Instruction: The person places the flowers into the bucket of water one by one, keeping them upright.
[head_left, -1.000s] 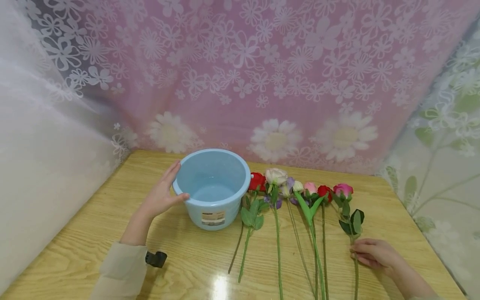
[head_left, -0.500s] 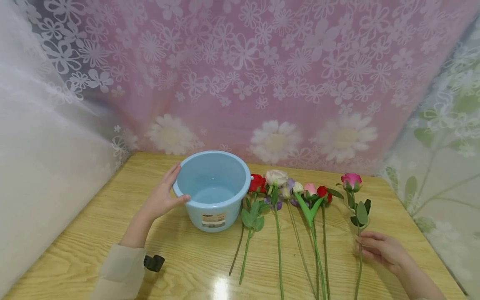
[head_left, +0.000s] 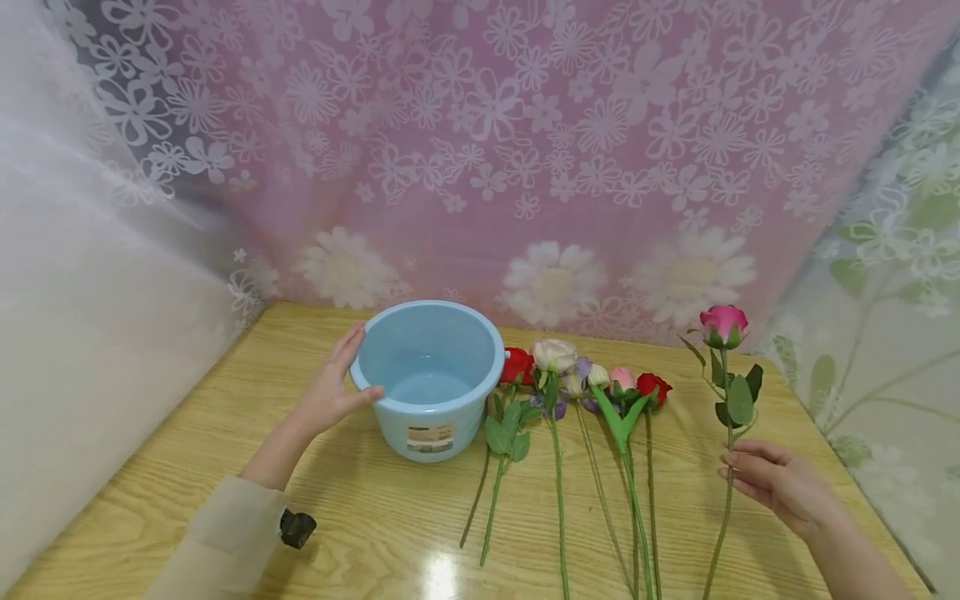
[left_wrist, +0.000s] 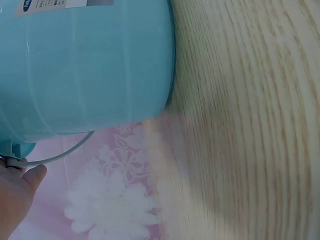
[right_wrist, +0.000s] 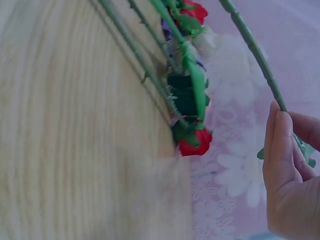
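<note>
A light blue plastic bucket [head_left: 431, 417] stands upright on the wooden table, with a label on its front. My left hand [head_left: 333, 383] holds its left rim, thumb at the front and fingers spread along the outer side. The left wrist view shows the bucket's wall and the hand [left_wrist: 15, 197] beside the handle's pivot. On the right, my right hand [head_left: 783, 483] pinches the stem of a bright pink rose [head_left: 724, 325] between thumb and fingers. The bloom points up, above the table's back part. In the right wrist view the stem [right_wrist: 257, 55] runs up from the fingertips.
Several artificial flowers lie in a row right of the bucket, stems toward me: red roses [head_left: 654, 388], a pale rose [head_left: 555, 356] and a white tulip [head_left: 597, 375] among them. A pink floral curtain [head_left: 465, 167] hangs behind the table, with pale sheets at both sides.
The right hand has raised the bright pink rose off the table and moved it to the right, away from the other flowers. My left hand has stayed at the bucket.
</note>
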